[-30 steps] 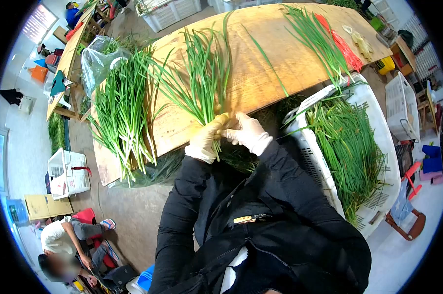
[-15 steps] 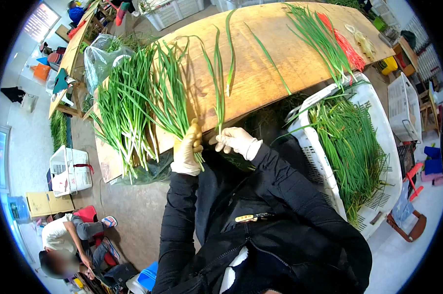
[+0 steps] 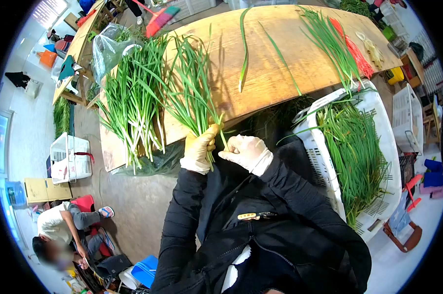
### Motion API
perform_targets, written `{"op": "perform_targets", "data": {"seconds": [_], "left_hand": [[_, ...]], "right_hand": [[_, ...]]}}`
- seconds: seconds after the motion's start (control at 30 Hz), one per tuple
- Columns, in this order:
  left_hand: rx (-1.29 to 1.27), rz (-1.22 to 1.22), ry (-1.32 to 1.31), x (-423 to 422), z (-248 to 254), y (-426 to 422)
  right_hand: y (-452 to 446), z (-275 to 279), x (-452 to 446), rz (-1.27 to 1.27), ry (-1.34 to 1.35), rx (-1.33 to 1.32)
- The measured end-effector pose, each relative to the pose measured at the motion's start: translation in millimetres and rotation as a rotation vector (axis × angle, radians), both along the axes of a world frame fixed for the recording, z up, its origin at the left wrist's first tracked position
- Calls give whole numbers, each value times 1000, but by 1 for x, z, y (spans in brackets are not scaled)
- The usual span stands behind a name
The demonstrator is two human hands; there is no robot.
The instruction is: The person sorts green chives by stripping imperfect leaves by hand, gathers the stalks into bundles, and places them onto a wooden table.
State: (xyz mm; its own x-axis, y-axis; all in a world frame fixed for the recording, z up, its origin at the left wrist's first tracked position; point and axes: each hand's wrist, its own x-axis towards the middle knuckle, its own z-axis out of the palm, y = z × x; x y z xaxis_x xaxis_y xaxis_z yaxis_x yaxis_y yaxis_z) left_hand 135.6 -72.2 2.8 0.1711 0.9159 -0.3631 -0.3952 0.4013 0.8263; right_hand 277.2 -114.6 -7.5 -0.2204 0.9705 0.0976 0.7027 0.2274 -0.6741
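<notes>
Over the wooden table (image 3: 226, 105), both hands (image 3: 200, 147) (image 3: 247, 151) close on green stalks (image 3: 189, 105) (a person (image 3: 60, 220) sits left).

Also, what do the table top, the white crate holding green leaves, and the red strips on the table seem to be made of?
Table top: wood, probably plywood; tan, grained, with a slight sheen.
White crate: likely hard moulded plastic, fairly smooth; its walls have rows of regular slots.
Red strips: perhaps thin plastic, as they look bright and stringy, but fabric is possible.
</notes>
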Motion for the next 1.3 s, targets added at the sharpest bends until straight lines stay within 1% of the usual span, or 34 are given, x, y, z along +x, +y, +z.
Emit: {"op": "perform_targets", "data": {"seconds": [0.03,0.1,0.23,0.3,0.33,0.37,0.43,0.5,0.53,0.57,0.63,0.7,0.73,0.77,0.83,0.87,0.9,0.97,1.03,1.07,1.1,1.17,1.23,1.3], "left_hand": [[-1,1,0,0,0,-1],[-6,-72,-14,0,-1,-2],[-42,-74,7,3,0,-8],[-65,-71,37,-1,0,-8],[-61,-104,59,-4,-1,-8],[-56,-138,81,-5,-2,-8],[-20,-144,52,-5,-2,-10],[0,-197,141,-7,-1,-10],[-12,-206,158,-9,1,-9],[9,-177,123,-10,4,-9],[27,-172,75,-19,12,-7],[45,-177,85,-31,17,-4],[67,-188,104,-35,18,-2],[88,-195,123,-38,19,0],[43,-188,107,-31,23,2],[33,-188,74,-28,20,3],[25,-188,40,-24,17,4],[-18,-196,5,-16,20,2],[11,-239,-1,-16,17,0],[28,-249,0,-16,19,-1],[24,-276,47,-21,12,-1],[25,-312,91,-26,19,-3],[17,-268,76,-29,16,-4],[-29,-285,123,-33,15,-3]], "right_hand": [[-1,-2,0,4,4,31],[-1,-3,1,-1,-19,62],[-4,6,2,31,-15,100],[-2,14,9,-43,151,70],[5,7,13,-101,257,166],[11,8,19,-86,249,132],[21,2,21,-9,437,-62],[25,-5,16,-30,535,-388],[23,-9,18,-73,583,-347],[21,-10,24,-128,761,-313],[23,-22,43,-273,881,-103],[17,-21,76,-366,885,-90],[13,-25,94,-289,779,-151],[10,-40,107,-210,806,-314],[6,-26,84,-28,517,-59],[4,0,70,-16,499,-233],[7,13,56,30,448,-188],[17,17,31,89,554,-135],[33,1,16,88,556,-281],[40,-13,9,62,482,-225],[41,7,6,1,175,-240],[42,-9,15,-24,395,-65],[48,1,37,-108,847,-66],[47,8,68,-355,876,-44]]}}
